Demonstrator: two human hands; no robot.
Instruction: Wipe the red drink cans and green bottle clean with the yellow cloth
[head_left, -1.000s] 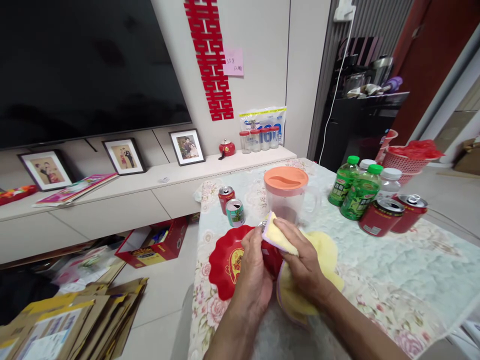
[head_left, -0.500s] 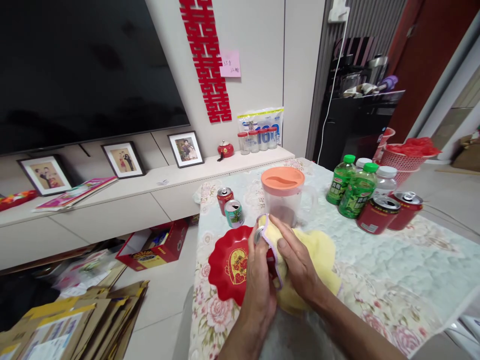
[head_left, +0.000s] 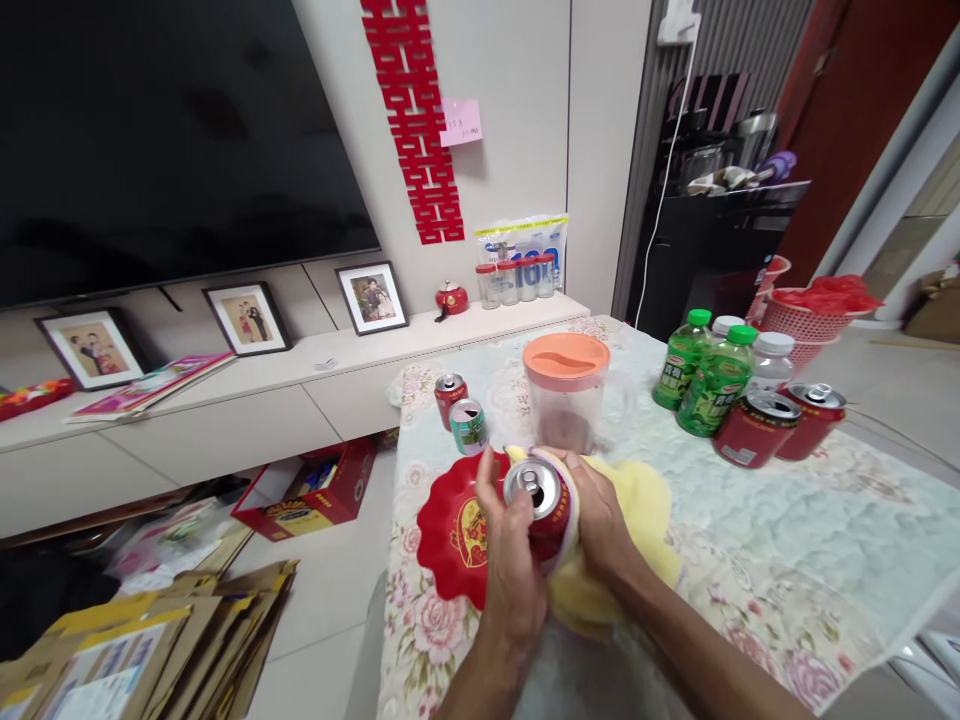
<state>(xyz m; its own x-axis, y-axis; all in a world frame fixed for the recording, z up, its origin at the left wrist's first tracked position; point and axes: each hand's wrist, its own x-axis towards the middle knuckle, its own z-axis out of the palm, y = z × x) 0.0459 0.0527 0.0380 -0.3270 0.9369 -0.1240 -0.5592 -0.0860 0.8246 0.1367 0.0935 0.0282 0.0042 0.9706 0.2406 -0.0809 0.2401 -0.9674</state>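
Observation:
An opened red drink can (head_left: 551, 528) is held between my two hands above the table, its top facing up toward me. My left hand (head_left: 511, 545) grips its left side, thumb by the rim, index finger raised. Around the can's right side my right hand (head_left: 600, 505) presses a yellow cloth (head_left: 637, 500) with a purple edge; its fingers are partly hidden. Under the hands lies a red scalloped plate (head_left: 442, 520). Just beyond stand a green can (head_left: 469, 428), another red can (head_left: 451, 400) and a clear pitcher (head_left: 566, 400) with an orange lid.
On the table's right side are green bottles (head_left: 716, 390), more red cans (head_left: 754, 430) and a pink basket (head_left: 810, 315). Behind runs a white cabinet (head_left: 315, 375) with photo frames and jars. Flattened cardboard (head_left: 172, 640) lies on the floor at left.
The can has tilted so its open top shows. My left thumb has moved to the rim, and the cloth with my right hand has slid off the top toward the right side.

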